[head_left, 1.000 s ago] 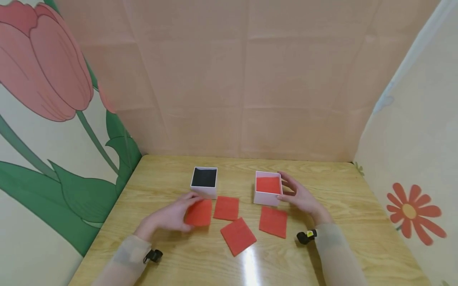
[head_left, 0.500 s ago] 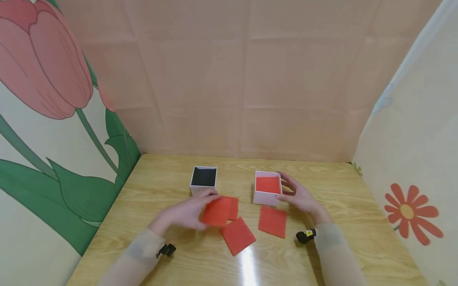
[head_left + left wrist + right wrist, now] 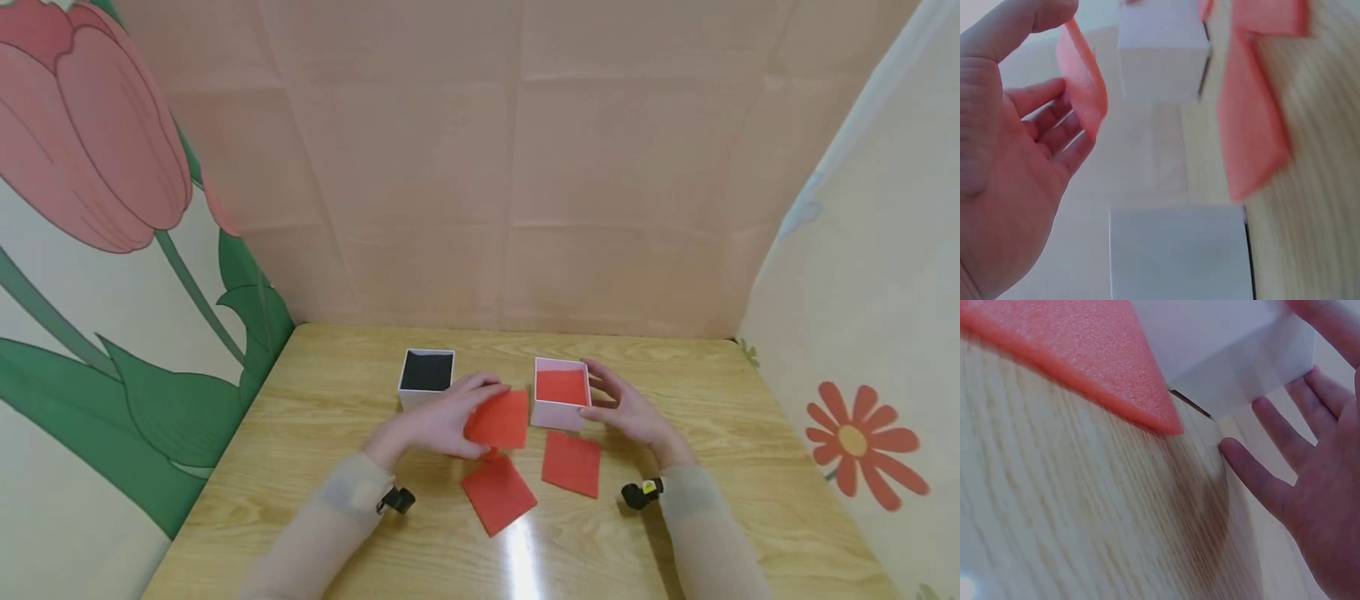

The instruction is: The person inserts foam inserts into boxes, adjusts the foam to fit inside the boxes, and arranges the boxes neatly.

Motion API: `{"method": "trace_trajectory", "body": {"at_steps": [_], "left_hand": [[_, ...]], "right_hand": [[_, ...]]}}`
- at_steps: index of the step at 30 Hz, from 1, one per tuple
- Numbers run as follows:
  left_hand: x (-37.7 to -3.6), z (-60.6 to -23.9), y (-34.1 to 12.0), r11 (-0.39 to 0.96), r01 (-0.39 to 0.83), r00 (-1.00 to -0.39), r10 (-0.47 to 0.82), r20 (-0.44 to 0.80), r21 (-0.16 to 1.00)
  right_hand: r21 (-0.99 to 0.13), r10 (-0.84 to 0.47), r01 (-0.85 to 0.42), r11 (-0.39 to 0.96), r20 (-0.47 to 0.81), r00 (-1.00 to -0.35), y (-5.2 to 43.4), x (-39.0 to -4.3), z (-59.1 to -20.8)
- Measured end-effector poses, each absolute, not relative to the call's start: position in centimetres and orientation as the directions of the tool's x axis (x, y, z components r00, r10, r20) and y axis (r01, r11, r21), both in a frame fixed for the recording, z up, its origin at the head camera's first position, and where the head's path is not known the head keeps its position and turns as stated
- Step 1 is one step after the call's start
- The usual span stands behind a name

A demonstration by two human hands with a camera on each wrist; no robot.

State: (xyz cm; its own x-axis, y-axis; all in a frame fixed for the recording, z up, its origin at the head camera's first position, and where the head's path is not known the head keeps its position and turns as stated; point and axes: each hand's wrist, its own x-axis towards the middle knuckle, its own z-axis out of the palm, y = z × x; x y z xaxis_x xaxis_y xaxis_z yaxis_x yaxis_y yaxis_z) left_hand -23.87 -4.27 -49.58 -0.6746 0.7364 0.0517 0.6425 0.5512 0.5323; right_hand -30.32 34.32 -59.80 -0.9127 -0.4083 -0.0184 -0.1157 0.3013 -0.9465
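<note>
My left hand (image 3: 438, 425) pinches a thin red foam square (image 3: 501, 419) between thumb and fingers, raised above the table just left of the right-hand white box (image 3: 557, 416). The left wrist view shows that foam (image 3: 1085, 87) edge-on, its lower edge against the fingertips. Red foam fills the visible inside of the right-hand box. My right hand (image 3: 633, 412) holds this box at its right side, thumb at the near corner and fingers toward the far one. In the right wrist view its fingers (image 3: 1272, 422) spread along the white wall.
Another white box (image 3: 426, 402) with a black inside stands at the left, partly behind my left hand. Foam squares lie in front: a turned one (image 3: 499, 496) at centre and another (image 3: 572, 463) near the right box. A further piece (image 3: 491, 455) is mostly hidden under the held square.
My left hand has carried the foam square rightward from in front of the left box, over another square, to beside the right box. My right hand stays in place.
</note>
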Motion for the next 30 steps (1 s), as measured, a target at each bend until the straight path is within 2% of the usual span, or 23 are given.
{"method": "trace_trajectory", "body": {"at_steps": [14,19,25,30], "left_hand": [[-27.3,-47.7,1.4,0.568,0.67,-0.666,0.744,0.05,0.479],[-28.5,-47.6,3.0,0.596,0.654,-0.689,0.724,0.042,0.465],[-29.8,-47.7,4.8,0.647,0.644,-0.711,0.703,0.006,0.408],[-30.6,-47.9,5.9,0.664,0.664,-0.705,0.709,-0.006,0.342]], "right_hand": [[-0.949,-0.433,-0.127,0.29,-0.012,-0.902,34.3,-30.2,-59.5],[-0.951,-0.439,-0.145,0.274,0.01,-0.898,34.6,-30.2,-59.5],[-0.953,-0.449,-0.14,0.269,0.005,-0.894,34.7,-30.2,-59.6],[-0.956,-0.444,-0.119,0.266,-0.012,-0.896,34.5,-30.2,-59.8]]}}
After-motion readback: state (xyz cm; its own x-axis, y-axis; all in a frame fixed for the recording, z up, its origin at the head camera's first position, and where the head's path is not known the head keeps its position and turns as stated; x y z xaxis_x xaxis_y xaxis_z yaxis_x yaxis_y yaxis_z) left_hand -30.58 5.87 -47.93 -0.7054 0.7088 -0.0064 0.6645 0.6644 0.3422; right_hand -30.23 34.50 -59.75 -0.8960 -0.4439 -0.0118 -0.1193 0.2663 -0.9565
